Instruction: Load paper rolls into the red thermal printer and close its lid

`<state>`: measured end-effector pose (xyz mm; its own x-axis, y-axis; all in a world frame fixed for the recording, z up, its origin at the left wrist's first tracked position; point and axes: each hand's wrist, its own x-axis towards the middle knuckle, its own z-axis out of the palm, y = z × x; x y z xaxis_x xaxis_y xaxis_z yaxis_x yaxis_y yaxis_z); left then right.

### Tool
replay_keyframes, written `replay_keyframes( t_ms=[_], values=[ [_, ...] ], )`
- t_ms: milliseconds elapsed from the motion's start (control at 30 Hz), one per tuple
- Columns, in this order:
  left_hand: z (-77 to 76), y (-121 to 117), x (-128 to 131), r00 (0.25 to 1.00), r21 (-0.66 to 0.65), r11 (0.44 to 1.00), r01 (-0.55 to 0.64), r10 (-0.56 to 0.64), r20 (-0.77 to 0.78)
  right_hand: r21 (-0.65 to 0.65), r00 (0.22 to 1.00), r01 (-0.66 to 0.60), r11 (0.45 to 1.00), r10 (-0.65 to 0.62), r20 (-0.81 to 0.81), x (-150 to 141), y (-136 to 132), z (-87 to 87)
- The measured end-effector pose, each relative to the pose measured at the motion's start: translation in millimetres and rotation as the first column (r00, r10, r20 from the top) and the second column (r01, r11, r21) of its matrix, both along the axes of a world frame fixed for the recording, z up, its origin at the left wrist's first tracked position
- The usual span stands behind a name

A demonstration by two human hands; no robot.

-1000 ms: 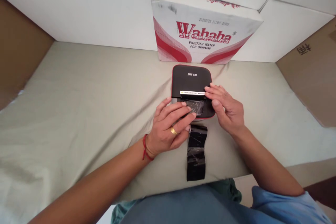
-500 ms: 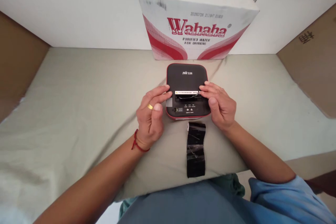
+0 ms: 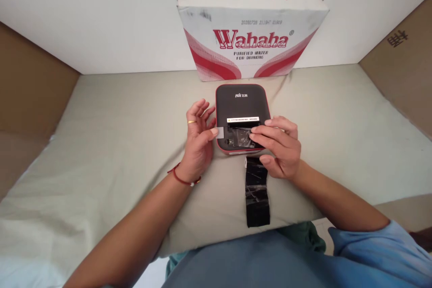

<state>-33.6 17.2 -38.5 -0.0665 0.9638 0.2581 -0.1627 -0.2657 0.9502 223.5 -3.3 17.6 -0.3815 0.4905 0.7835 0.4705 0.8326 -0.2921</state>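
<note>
A black portable printer (image 3: 241, 103) with a red edge lies flat on the cloth. Beside its left edge is my left hand (image 3: 200, 137), fingers spread and slightly bent, thumb touching a pale grey tab (image 3: 220, 132). A shiny, see-through dark film (image 3: 243, 137) comes from the slot and covers much of the control panel. Fingertips of my right hand (image 3: 280, 144) rest on the film's right part; the fingers are stretched and the thumb stands apart below. Below the printer lies a black strip (image 3: 257, 198) unrolled from a small white-cored roll, creased and glossy.
Behind the printer stands a white and red Wahaha water carton (image 3: 253, 40) against white boxes (image 3: 101, 18). Brown cardboard (image 3: 30, 94) borders the left side, and another brown panel (image 3: 401, 58) the right. A pale green cloth (image 3: 135, 112) covers the surface.
The dark film now lies over the printer's panel, where the buttons showed before. My right hand has shifted down onto it. My left thumb has moved onto the grey tab.
</note>
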Motion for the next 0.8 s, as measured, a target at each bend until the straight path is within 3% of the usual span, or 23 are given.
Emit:
replay_keyframes(
  t_ms=[233,533,600,667,733,800],
  values=[
    [0.6,2,3,0.965,-0.102,0.975,0.200,-0.178,0.192,0.075,0.999,0.027,0.997,-0.028,0.020,0,-3,0.4],
    [-13.1,8,4,0.977,-0.050,0.989,0.137,-0.126,0.172,0.153,0.995,-0.054,0.987,0.040,0.091,3,4,11.6],
    [-18.4,9,5,0.976,-0.024,0.989,0.149,-0.143,0.165,0.068,0.989,-0.137,0.988,0.132,0.070,5,8,24.1],
    [-23.0,10,6,0.977,-0.017,0.990,0.139,-0.134,0.163,-0.131,0.988,-0.153,0.980,0.154,0.004,6,15,42.8],
    [-25.8,10,8,0.979,-0.031,0.993,0.117,-0.110,0.170,-0.381,0.999,-0.043,0.924,0.046,-0.002,5,27,65.0],
    [-26.1,11,9,0.978,-0.048,0.993,0.111,-0.100,0.185,-0.545,0.982,0.143,0.826,-0.048,0.184,-2,44,86.5]
  ],
)
